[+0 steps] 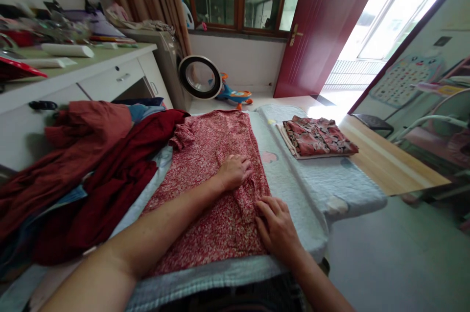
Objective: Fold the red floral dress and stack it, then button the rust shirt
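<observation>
One bare left hand (234, 173) is lying palm down, fingers close together and gripping nothing, on a red patterned garment (227, 224). Just to its right and nearer the body, the right hand (277, 226) is resting at the garment's right edge, fingers bent; I cannot tell whether they are pinching the cloth. The garment is lying spread beneath both hands, over a pale blue quilted cover (286, 184). Beyond the right hand and to its right, folded clothes (317, 136) are sitting on that cover, with a wooden board (389, 160) stretching past them. Left of the left hand, a clothes heap (121, 184) is sprawling before a white cabinet (110, 79). Farther beyond the hands, a round washer door (200, 77) is hanging ajar beside a blue-and-orange toy (235, 94), and a dark red door (323, 33) is standing open onto brightness.
</observation>
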`<state>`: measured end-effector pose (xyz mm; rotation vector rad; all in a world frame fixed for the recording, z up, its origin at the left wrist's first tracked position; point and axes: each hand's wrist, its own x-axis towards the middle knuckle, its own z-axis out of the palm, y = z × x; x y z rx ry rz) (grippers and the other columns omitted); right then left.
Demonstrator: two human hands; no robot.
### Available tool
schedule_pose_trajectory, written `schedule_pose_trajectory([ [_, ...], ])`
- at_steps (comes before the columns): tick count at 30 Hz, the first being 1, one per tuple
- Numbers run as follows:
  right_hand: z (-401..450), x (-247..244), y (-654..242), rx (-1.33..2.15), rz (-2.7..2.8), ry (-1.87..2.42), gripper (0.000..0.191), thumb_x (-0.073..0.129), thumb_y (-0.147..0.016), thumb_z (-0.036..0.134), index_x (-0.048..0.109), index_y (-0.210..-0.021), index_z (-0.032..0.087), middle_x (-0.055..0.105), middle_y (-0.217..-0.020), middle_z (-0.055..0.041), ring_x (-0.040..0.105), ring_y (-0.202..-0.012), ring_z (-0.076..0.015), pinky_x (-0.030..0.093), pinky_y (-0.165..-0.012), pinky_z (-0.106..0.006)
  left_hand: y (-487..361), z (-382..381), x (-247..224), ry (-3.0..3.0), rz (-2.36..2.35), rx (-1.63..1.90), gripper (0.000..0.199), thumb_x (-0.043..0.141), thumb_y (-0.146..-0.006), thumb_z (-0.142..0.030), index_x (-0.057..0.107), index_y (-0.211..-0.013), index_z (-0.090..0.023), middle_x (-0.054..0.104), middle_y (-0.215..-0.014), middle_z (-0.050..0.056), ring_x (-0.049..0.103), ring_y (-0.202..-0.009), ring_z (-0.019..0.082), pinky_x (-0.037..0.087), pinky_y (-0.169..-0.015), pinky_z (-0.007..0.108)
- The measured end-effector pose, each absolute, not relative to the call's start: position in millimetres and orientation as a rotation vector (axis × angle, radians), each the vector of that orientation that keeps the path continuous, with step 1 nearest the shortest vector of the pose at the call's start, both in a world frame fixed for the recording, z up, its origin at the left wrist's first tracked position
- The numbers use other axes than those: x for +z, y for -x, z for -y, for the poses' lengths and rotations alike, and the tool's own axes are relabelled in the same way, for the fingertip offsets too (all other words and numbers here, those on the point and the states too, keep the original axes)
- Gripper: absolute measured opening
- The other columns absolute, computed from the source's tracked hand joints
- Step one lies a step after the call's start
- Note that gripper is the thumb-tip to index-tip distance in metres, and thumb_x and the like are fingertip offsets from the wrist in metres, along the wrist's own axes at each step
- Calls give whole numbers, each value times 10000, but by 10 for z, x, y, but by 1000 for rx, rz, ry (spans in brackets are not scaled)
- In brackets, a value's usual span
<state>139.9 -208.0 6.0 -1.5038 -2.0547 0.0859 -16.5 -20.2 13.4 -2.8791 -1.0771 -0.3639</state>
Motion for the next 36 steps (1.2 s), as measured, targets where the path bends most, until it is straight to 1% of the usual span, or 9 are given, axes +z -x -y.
schedule_pose_trajectory([
  [2,2120,96,-1424,155,2091,1475,313,562,-865,158,606,-1170,211,605,-1189,-93,530,-1131,-249,437,-1012,-444,190,300,72,2908,1060,-369,368,472,-951,-456,608,-1162,-187,613,-1236,105,536,-1163,262,399,-1005,413],
  [7,2232,106,-1534,228,2042,1416,296,538,-883,146,591,-1166,212,575,-1240,-79,492,-1176,-224,399,-1042,-395,204,521,89,2893,1141,-399,415,472,-959,-432,568,-1266,-170,509,-1418,140,433,-1331,285,315,-1112,460],
  [13,2336,77,-1649,201,1964,1721,75,587,-874,237,617,-925,190,579,-983,-77,521,-975,-236,415,-933,-390,292,1134,159,3024,996,-410,463,482,-952,-461,536,-1335,-207,452,-1491,107,357,-1406,268,256,-1165,450],
  [18,2400,137,-1682,109,1961,1925,174,613,-855,298,607,-982,179,565,-1015,-98,499,-1017,-258,385,-929,-375,395,1457,78,3084,1112,-321,572,488,-940,-505,423,-1447,-249,342,-1571,85,281,-1455,264,242,-1175,470],
  [21,2448,175,-1694,71,1945,2030,180,618,-851,341,600,-928,179,561,-972,-97,498,-985,-258,380,-890,-359,434,1570,109,3046,1207,-349,584,488,-945,-477,378,-1474,-256,284,-1599,71,222,-1479,255,210,-1189,470],
  [24,2483,180,-1692,71,1934,2071,179,608,-860,370,596,-842,192,556,-926,-80,495,-943,-249,370,-859,-351,469,1695,123,3056,1250,-309,580,481,-947,-472,376,-1473,-253,291,-1596,73,214,-1481,257,211,-1186,482],
  [28,2472,126,-1676,126,1904,2039,129,605,-856,305,605,-778,202,568,-916,-67,494,-926,-237,359,-841,-341,503,1812,55,3078,1279,-278,577,467,-948,-487,385,-1469,-253,320,-1583,81,251,-1467,265,224,-1180,507],
  [33,2408,-19,-1718,181,1868,1902,144,572,-839,235,573,-698,208,567,-814,-44,510,-857,-213,370,-820,-333,529,1857,22,3031,1276,-486,542,531,-921,-432,451,-1416,-225,325,-1573,102,268,-1457,268,241,-1183,494],
  [36,2397,-97,-1757,150,1829,1846,119,563,-809,226,556,-691,213,563,-796,-41,512,-836,-212,383,-820,-341,541,1886,37,3025,1270,-572,456,522,-930,-398,519,-1346,-213,429,-1504,103,340,-1416,263,280,-1173,470],
])
